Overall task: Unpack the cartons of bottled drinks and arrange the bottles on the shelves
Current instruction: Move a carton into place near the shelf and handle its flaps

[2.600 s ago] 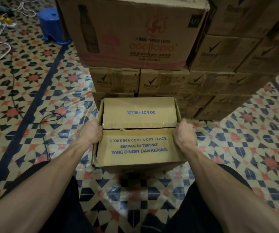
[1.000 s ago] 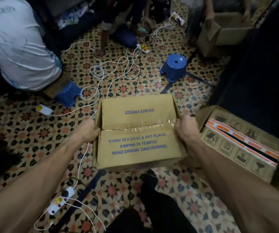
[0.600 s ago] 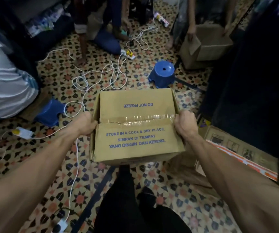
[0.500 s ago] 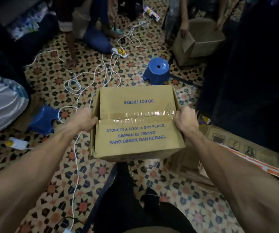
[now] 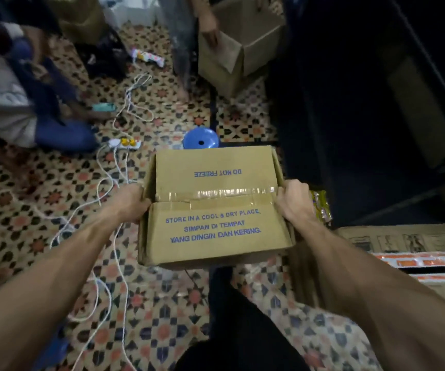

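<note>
Cables (image 5: 98, 180) trail white across the patterned floor (image 5: 9, 236) on the left, running down from a power strip (image 5: 125, 142) that lies near a crouched person (image 5: 15, 108). The left hand (image 5: 130, 202) grips the left side of a carton (image 5: 216, 236), with its fingers curled round the edge. The carton is held off the floor in front of the person, level, its top flaps closed with clear tape along the seam and blue print facing up. A blue stool (image 5: 201, 140) shows just beyond its far edge, and an open box (image 5: 242, 49) stands farther back. The right hand (image 5: 296, 202) clasps the carton's right side in the same way. Just beside that hand lies a yellow packet (image 5: 320, 207), and at the lower right sits a box with orange tape (image 5: 417, 253).
</note>
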A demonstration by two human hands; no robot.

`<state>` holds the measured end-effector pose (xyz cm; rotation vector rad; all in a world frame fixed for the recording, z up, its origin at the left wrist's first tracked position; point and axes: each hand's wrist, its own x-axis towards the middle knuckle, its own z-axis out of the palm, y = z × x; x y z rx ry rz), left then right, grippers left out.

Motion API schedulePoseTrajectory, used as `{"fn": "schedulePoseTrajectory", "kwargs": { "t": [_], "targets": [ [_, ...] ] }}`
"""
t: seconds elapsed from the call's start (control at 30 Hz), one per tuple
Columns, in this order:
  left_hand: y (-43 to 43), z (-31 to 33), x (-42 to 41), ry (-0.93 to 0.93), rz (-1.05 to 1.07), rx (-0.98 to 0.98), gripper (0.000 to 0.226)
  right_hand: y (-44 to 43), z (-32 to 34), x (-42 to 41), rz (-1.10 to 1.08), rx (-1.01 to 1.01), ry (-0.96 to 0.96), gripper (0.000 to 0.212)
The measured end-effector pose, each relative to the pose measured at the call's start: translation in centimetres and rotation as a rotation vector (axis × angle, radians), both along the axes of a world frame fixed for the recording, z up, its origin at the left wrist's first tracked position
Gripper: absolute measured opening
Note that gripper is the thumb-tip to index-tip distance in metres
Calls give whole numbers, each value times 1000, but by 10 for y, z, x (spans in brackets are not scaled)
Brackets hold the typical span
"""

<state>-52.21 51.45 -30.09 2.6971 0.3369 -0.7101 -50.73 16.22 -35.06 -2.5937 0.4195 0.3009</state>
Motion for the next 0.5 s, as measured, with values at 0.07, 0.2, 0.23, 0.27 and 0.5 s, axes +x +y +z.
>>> {"fn": "schedulePoseTrajectory", "kwargs": {
  "t": [0.07,0.2,0.23,0.27,0.5],
  "targets": [
    [0,-2,42,-1,-43,1,15,0,-1,30,-50,21,-21,25],
    [-8,-2,131,-22,-174,-6,13,-6,4,85,-149,11,-30,24],
    [-7,1,136,-22,-174,0,14,-3,6,88,-136,12,-32,24],
    [-12,3,160,-47,-203,-5,21,-6,10,98,-162,13,-35,24],
    [-36,18,284,-37,-369,-9,27,-14,34,152,-367,-6,-62,24]
  ]
}}
